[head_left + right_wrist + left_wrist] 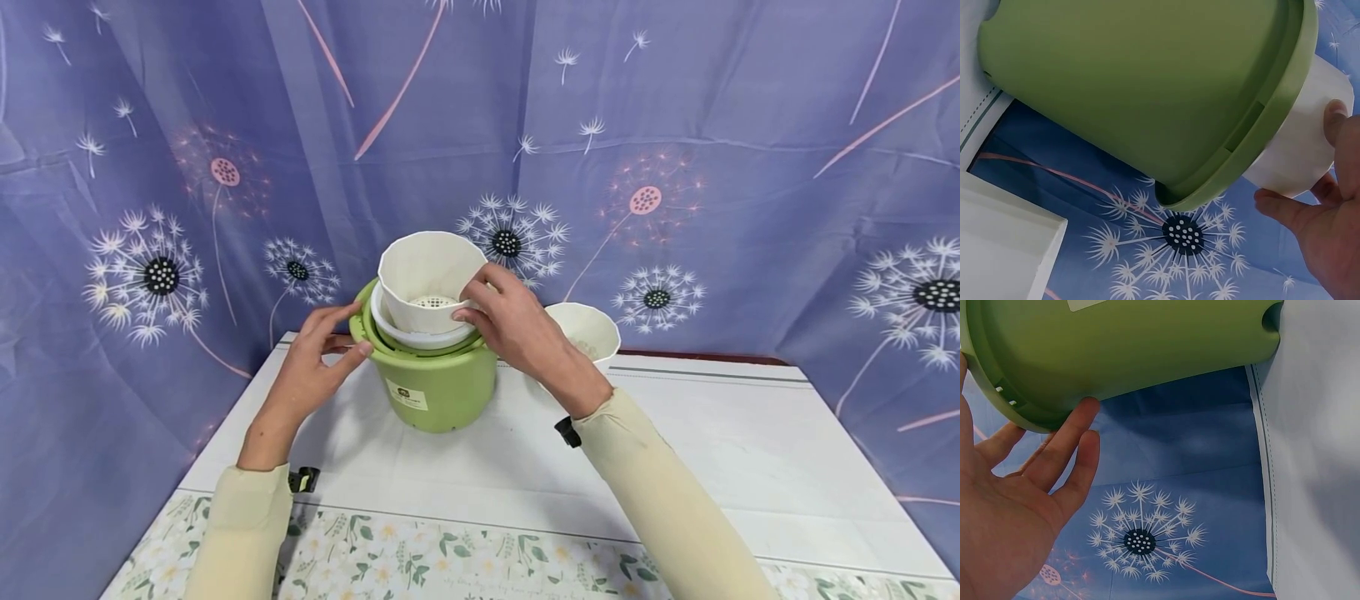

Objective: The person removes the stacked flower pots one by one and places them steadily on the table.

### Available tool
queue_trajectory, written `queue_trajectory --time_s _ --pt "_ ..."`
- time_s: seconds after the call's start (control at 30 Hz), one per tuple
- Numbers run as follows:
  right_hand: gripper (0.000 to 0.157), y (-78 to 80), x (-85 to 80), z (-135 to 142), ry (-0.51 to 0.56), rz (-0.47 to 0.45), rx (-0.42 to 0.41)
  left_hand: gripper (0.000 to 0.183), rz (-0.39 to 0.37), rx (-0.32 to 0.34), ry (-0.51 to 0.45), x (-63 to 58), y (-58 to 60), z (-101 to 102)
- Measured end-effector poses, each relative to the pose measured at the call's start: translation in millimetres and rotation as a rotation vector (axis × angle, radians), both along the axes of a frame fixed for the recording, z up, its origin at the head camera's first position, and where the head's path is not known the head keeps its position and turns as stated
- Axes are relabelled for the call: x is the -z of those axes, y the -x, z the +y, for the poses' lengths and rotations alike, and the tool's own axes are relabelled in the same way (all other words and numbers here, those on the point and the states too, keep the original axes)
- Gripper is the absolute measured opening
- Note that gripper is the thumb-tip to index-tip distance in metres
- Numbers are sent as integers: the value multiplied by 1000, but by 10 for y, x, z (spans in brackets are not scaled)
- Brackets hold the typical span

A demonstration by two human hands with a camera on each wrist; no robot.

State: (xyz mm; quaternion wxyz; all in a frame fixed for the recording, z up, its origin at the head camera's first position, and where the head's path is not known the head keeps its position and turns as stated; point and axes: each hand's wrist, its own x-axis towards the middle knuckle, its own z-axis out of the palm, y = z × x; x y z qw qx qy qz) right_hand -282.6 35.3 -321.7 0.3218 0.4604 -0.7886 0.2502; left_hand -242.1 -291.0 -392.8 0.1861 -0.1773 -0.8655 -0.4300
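A green flowerpot [442, 392] with a pale label stands on the table. Inside its mouth sits a white round rim [431, 339]; the rest of that piece is hidden. A white faceted flowerpot [420, 267] with a perforated bottom is nested there, rising well above the green rim. My right hand [517, 325] pinches the right side of its wall, thumb outside and fingers over the edge. On the left, my left hand [311, 358] holds the green pot's rim, with the thumb in front and fingers beneath the rim [1019, 406].
Another white faceted pot [592, 329] stands to the right, behind my right wrist, with something pale inside. A purple dandelion-print curtain [570, 108] hangs right behind the pots. White and floral cloth [420, 554] covers the table.
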Motion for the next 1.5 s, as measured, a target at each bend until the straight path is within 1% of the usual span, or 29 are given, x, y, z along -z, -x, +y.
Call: queue_trajectory --time_s 0.37,0.67,0.97,1.13,1.5 --pt "17 -17 -34 14 56 36 -43 65 -8 -3 2 1 1 -4" --pt "17 -51 -99 23 84 70 -54 65 -6 2 10 -6 -13 0" --pt "16 -94 -175 31 100 60 -53 64 -15 -3 5 0 3 1" --pt "17 -115 -208 37 123 73 -62 64 -20 -1 -4 0 0 0" --pt "17 -152 -280 83 151 101 -68 65 -3 4 -3 -1 -3 -2"
